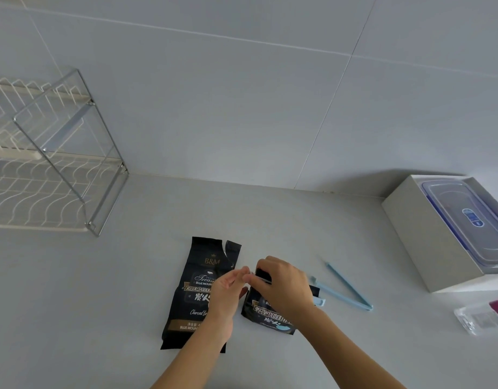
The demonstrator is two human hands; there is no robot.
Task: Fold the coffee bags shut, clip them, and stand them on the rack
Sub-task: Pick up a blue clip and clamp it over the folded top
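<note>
Two black coffee bags lie on the grey counter. The left bag (198,284) lies flat with its torn top unfolded. The right bag (267,313) is smaller in view, its top folded over. My right hand (284,287) presses and pinches that folded top. My left hand (228,293) reaches across the left bag and touches the same fold with its fingertips. A light blue clip (348,287) lies spread apart on the counter just right of my right hand. The wire rack (45,153) stands at the far left against the wall.
An open white box (416,234) holding a clear plastic container with a blue-edged lid (466,220) sits at the right. A small clear packet with a magenta part (483,315) lies near the right edge. The tiled wall runs behind the counter.
</note>
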